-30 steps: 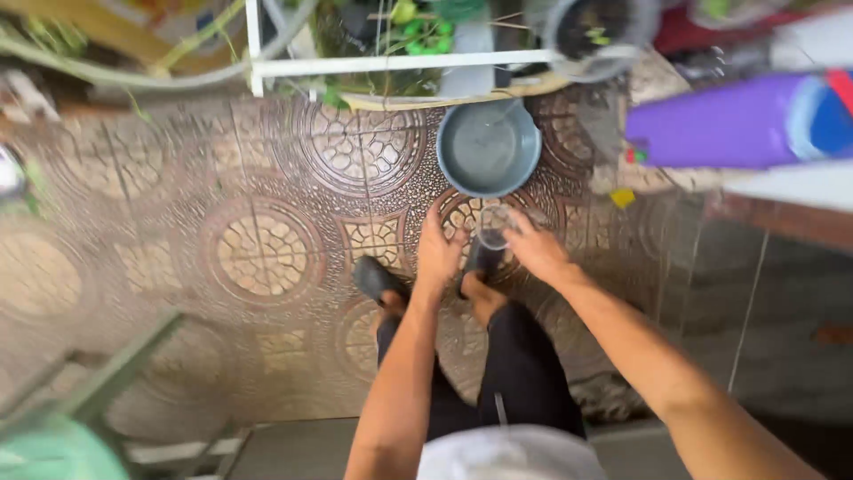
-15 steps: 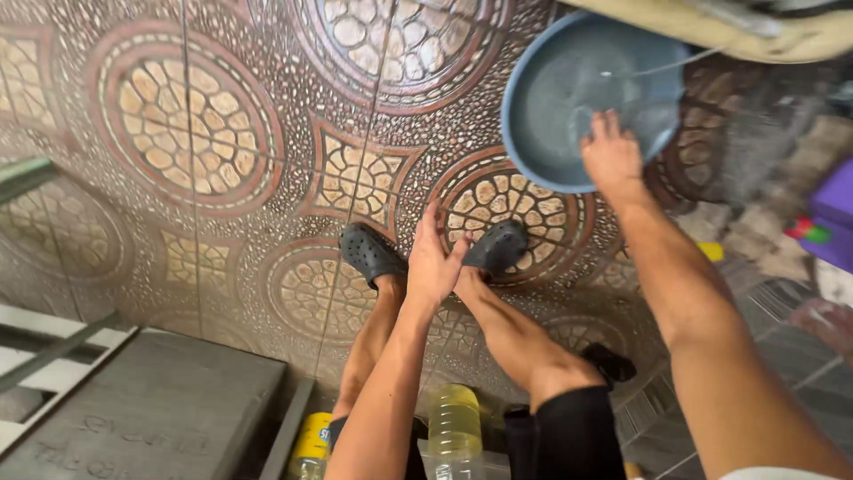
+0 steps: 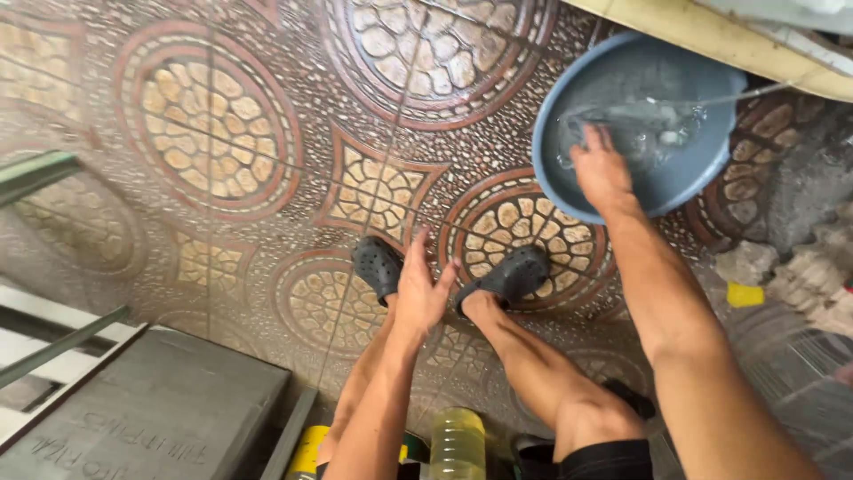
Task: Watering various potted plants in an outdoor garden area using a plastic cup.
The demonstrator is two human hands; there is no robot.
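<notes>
A blue-grey basin (image 3: 573, 89) of water stands on the patterned tile floor at the upper right. My right hand (image 3: 600, 169) reaches into it and holds a clear plastic cup (image 3: 635, 124) dipped on its side in the water. My left hand (image 3: 420, 284) hangs open above my feet, fingers spread, holding nothing. My feet wear dark clogs (image 3: 378, 265) just below the basin.
A grey slab (image 3: 142, 413) with a metal frame lies at the lower left. A clear bottle of yellowish liquid (image 3: 457, 443) and a yellow-labelled container (image 3: 308, 449) stand by my legs. Rubble (image 3: 800, 267) and a yellow scrap (image 3: 742, 293) lie at the right. A pale ledge (image 3: 711, 36) overhangs the basin.
I have bent down toward the floor. My right hand carried the clear cup from in front of me into the basin and now dips it in the water. The left hand let go and stays open.
</notes>
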